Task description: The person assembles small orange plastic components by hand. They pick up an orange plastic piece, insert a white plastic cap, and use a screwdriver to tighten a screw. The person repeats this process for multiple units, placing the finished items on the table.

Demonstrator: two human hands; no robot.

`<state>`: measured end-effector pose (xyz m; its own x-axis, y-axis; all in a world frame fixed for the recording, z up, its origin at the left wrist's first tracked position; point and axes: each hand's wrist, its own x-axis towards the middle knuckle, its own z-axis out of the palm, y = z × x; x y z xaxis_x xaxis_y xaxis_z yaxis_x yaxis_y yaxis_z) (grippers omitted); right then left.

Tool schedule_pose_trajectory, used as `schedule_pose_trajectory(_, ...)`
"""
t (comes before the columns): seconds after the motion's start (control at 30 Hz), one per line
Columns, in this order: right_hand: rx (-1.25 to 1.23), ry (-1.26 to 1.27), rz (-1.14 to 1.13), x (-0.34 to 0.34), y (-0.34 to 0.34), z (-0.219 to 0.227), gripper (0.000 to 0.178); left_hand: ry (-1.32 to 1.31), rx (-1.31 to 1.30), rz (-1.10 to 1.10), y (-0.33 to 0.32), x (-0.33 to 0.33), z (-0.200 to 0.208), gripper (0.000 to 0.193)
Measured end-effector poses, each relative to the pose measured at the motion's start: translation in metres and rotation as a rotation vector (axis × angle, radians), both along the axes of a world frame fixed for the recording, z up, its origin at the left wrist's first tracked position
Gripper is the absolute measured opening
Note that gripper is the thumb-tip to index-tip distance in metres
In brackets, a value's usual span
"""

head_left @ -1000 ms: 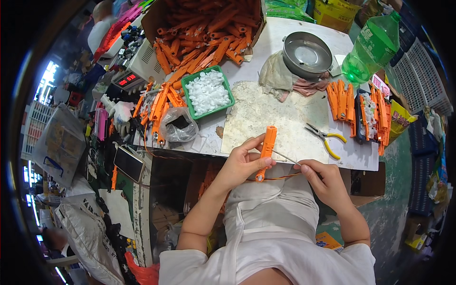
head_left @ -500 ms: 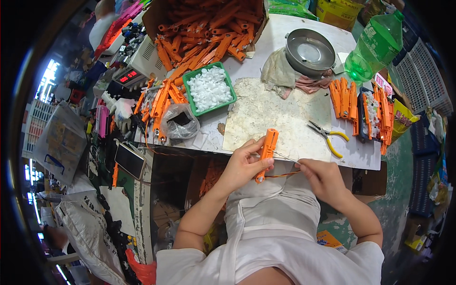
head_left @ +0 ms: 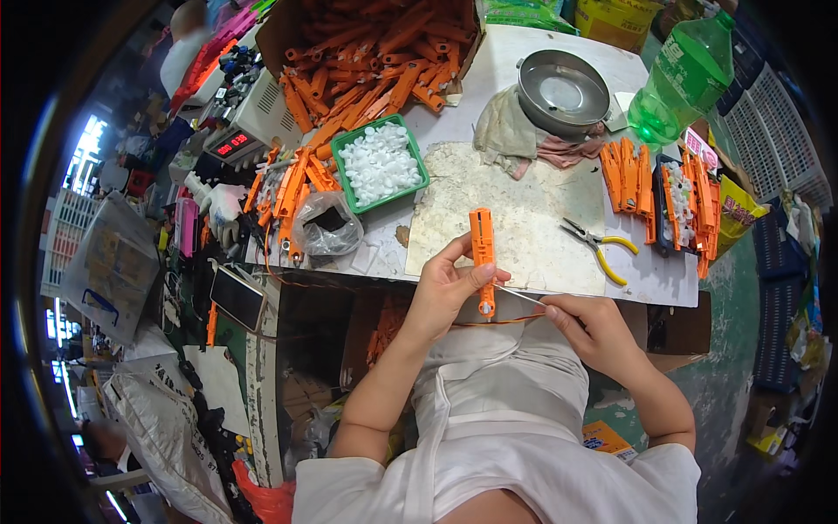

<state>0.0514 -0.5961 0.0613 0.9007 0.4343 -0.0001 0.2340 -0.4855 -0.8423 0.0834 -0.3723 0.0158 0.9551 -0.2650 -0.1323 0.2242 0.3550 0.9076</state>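
My left hand (head_left: 439,295) is closed on a long orange plastic part (head_left: 482,240), held nearly upright at the table's front edge, above my lap. My right hand (head_left: 595,328) pinches a thin metal rod (head_left: 522,296); its far tip reaches the part's lower half beside my left thumb. An orange and dark wire (head_left: 517,320) runs below the rod between the part's lower end and my right hand. Whether the rod enters the part cannot be made out. Yellow-handled pliers (head_left: 611,265) lie on the stained work sheet's right edge.
A green tray (head_left: 425,179) of white plastic pieces stands left of the work sheet (head_left: 454,183). Behind it is a box of orange parts (head_left: 375,65). At the back right are a metal bowl (head_left: 567,122) on rags and a green bottle (head_left: 685,79). Stacked orange parts (head_left: 627,179) lie right.
My left hand has tilted the orange part more upright and shifted it slightly left. The rod still points at it, now nearer its lower half.
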Motion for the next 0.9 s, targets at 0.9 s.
schedule_pose_trajectory(0.9, -0.061, -0.122, 0.053, 0.004, -0.005, -0.011, 0.018, -0.073, -0.007, 0.077, -0.009, 0.006, -0.008, 0.054)
